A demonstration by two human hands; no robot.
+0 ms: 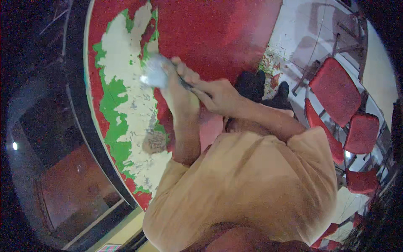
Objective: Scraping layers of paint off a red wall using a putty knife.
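Between patchy red wall (210, 38) and red chairs (336, 92), both hands (171, 84) (216, 95) tight around a grey tool (155, 72)

The person wore a plain tan shirt (252, 185), its loose cloth spreading wide behind the hands and falling in soft creases and shadowed folds. Nearer the left hand (168, 77), which was blurred, the left sleeve (171, 174) was short and ended around the elbow; farther back from the right hand (218, 95), the right sleeve (312, 145) was short too, with a loose opening. Both forearms were bare. Dark shoes (283, 93) with rounded toes showed to the right of the hands.
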